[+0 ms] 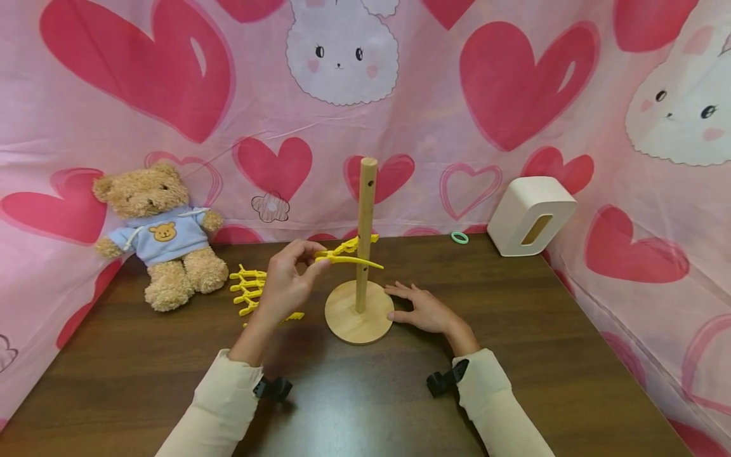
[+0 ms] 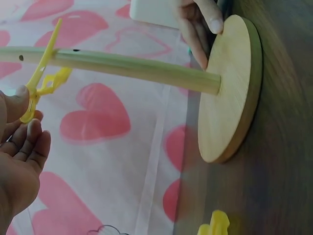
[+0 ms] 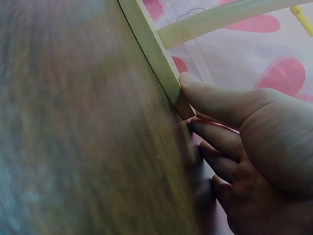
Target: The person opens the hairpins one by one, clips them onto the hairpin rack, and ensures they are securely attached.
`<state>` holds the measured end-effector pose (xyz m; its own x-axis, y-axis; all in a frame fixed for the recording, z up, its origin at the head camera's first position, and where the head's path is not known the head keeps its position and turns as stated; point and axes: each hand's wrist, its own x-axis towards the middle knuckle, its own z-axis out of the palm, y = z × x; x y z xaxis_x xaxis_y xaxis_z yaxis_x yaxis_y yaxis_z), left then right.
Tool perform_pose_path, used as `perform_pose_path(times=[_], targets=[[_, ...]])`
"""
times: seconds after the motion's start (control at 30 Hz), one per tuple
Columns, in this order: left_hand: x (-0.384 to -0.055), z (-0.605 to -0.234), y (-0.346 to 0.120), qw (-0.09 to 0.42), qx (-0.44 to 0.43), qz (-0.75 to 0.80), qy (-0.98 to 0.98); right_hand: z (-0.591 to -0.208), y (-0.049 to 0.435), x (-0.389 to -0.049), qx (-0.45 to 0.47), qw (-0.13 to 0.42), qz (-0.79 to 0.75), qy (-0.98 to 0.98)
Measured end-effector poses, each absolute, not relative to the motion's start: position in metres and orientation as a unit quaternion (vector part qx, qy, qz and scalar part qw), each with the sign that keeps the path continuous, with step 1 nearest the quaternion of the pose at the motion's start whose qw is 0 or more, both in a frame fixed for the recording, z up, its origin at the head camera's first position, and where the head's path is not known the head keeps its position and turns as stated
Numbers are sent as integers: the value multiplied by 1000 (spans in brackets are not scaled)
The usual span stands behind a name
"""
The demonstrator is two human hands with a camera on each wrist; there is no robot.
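Yellow pieces [image 1: 249, 296] are laid on the desk [image 1: 354, 400]. Another yellow piece [image 1: 347, 259] is pinched by the left hand [image 1: 288, 285], one prong before a wooden post [image 1: 365, 216], one behind; its round base [image 1: 342, 317] is touched by the right hand [image 1: 425, 310], digits apart.

A yellow clip [image 1: 346, 259], pinched in the left hand [image 1: 288, 279], is spread around the post [image 1: 366, 209] of a pale wooden stand [image 1: 356, 330], one smooth, tapering prong in front, one knobbly arm behind. The post, drilled with dark holes, rises upright from a round base; the right hand [image 1: 425, 309] touches its rim. More clips [image 1: 248, 294] lie left on the counter [image 1: 365, 393], partly hidden.
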<state>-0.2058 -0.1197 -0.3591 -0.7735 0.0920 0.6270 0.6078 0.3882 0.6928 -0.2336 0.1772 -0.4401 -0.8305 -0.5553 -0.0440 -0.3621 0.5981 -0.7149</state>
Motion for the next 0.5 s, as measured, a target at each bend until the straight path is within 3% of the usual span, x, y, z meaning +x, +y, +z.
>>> perform_pose_path(times=[0.5], targets=[[-205, -355, -106, 257, -226, -524, -780, -441, 178, -234, -240, 138, -362, 890]])
